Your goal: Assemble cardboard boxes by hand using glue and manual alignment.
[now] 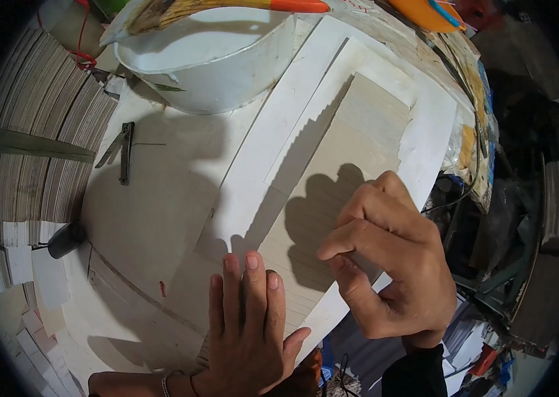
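L hand (pixel 248 341) flat, grips nothing; R hand (pixel 415 271) curled, can't tell if empty. Long fanned stack of beige card sheets (pixel 339 155) under & beyond L hand; prob. best: light L pressure so edges don't slip.

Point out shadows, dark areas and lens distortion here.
Head view: the right hand casts a distinct shadow on the beige sheets; head view: fisheye distortion seems to bow the stack at left; head view: corners go black, and the far right is too dim for fine detail.
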### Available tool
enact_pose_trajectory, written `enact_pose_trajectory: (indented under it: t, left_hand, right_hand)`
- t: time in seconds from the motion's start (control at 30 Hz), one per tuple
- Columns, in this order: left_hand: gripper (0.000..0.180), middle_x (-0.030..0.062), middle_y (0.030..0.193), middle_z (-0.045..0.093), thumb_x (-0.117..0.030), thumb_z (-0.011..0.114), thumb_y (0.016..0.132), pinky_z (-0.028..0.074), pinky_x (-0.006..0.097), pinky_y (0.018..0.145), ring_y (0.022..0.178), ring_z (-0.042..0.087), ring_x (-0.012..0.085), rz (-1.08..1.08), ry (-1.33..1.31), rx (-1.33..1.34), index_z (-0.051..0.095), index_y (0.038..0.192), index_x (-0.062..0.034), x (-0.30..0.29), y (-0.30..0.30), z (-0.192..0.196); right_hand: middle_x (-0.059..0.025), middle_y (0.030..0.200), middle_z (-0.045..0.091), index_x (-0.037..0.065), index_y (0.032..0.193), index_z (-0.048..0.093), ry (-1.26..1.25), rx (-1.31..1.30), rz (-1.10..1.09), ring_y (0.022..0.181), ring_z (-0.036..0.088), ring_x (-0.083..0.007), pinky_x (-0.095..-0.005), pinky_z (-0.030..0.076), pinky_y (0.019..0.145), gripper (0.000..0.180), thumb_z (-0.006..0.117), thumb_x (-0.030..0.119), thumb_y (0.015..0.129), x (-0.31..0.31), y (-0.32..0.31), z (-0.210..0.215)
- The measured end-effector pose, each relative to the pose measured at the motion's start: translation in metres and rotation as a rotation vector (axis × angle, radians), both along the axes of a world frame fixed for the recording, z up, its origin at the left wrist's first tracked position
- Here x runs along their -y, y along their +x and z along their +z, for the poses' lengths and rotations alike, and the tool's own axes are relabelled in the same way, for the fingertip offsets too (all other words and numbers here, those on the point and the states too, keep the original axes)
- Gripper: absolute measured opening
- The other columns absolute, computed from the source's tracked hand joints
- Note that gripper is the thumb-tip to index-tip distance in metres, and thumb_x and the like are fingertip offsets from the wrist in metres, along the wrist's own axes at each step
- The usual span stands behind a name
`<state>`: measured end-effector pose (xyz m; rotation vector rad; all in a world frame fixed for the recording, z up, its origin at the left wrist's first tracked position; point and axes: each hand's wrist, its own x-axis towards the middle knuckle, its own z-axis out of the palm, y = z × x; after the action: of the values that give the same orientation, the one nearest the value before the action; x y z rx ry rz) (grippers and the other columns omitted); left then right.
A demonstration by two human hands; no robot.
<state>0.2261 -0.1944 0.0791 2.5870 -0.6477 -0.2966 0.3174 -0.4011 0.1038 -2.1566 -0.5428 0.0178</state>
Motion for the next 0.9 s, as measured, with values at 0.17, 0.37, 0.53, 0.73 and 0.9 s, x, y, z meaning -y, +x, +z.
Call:
enact_pose_trajectory:
  t: [0.17, 0.37, 0.53, 0.73, 0.9]
  left_hand:
    - [0.106, 0.0409, 0.161, 0.019, -0.025, 0.085, 0.077, 0.026, 0.067, 0.119, 0.147, 0.023, 0.0622, -0.019, 0.001, 0.018, 0.025, 0.154, 0.0148, 0.000, 0.000, 0.000]
    - [0.102, 0.0428, 0.160, 0.021, -0.025, 0.085, 0.076, 0.028, 0.066, 0.119, 0.148, 0.023, 0.0620, -0.015, -0.007, 0.013, 0.029, 0.149, 0.0194, 0.000, 0.000, -0.001]
    - [0.101, 0.0432, 0.159, 0.022, -0.026, 0.084, 0.077, 0.026, 0.065, 0.120, 0.148, 0.022, 0.0612, -0.032, -0.010, 0.012, 0.030, 0.148, 0.0207, -0.001, 0.003, 0.002]
    - [0.101, 0.0424, 0.159, 0.022, -0.026, 0.085, 0.077, 0.026, 0.064, 0.121, 0.148, 0.022, 0.0608, -0.035, -0.012, 0.006, 0.030, 0.148, 0.0208, 0.000, 0.004, 0.003]
    - [0.094, 0.0509, 0.153, 0.020, -0.038, 0.069, 0.090, 0.027, 0.072, 0.114, 0.143, 0.023, 0.0689, -0.142, 0.135, -0.030, 0.024, 0.146, 0.0244, -0.004, 0.010, 0.007]
  right_hand:
    - [-0.0089, 0.080, 0.057, 0.002, 0.083, 0.072, -0.029, -0.027, 0.072, 0.078, 0.047, -0.0256, -0.0369, 0.038, 0.073, 0.020, 0.068, 0.000, 0.064, 0.003, 0.002, -0.008]
    - [-0.0091, 0.081, 0.054, 0.003, 0.083, 0.070, -0.045, -0.114, 0.042, 0.080, 0.044, -0.0273, -0.0379, 0.038, 0.076, 0.014, 0.076, 0.006, 0.071, -0.003, 0.002, -0.014]
    - [-0.0093, 0.084, 0.050, 0.002, 0.083, 0.070, -0.091, -0.092, 0.031, 0.086, 0.042, -0.0285, -0.0397, 0.037, 0.079, 0.021, 0.083, 0.016, 0.075, -0.007, -0.001, -0.016]
    - [-0.0092, 0.085, 0.047, 0.001, 0.084, 0.069, -0.126, -0.087, 0.047, 0.087, 0.040, -0.0290, -0.0410, 0.036, 0.083, 0.026, 0.084, 0.022, 0.081, -0.007, 0.000, -0.021]
    - [-0.0085, 0.085, 0.046, 0.001, 0.084, 0.070, -0.083, -0.128, 0.052, 0.086, 0.038, -0.0277, -0.0407, 0.034, 0.083, 0.023, 0.083, 0.020, 0.082, -0.007, 0.003, -0.022]
